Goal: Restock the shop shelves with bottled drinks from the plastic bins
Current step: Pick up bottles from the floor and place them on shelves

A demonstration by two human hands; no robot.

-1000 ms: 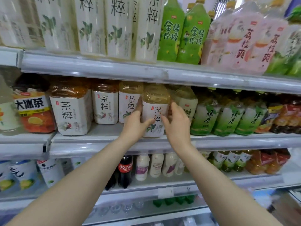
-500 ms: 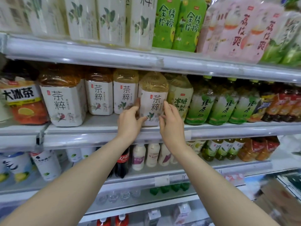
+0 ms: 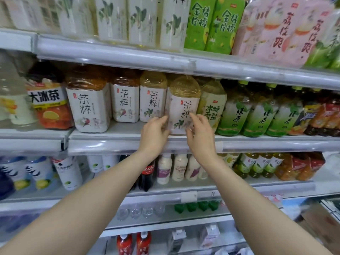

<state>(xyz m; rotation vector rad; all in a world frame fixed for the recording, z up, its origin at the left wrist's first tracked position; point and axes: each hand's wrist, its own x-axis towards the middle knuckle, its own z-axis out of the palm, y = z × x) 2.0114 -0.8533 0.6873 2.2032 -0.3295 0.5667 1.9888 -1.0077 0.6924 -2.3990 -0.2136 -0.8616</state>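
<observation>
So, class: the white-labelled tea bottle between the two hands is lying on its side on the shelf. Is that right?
No. The head view shows the tea bottle standing upright on the shelf, not lying on its side; it is between the left hand and the right hand.

The tea bottle holds pale golden liquid above a white label printed with black characters and a green leaf sprig. Right of it, the green tea bottles carry leafy green-and-white labels. The pink bottles overhead show dark red lettering; the cola bottle is near-black, red-banded.
</observation>
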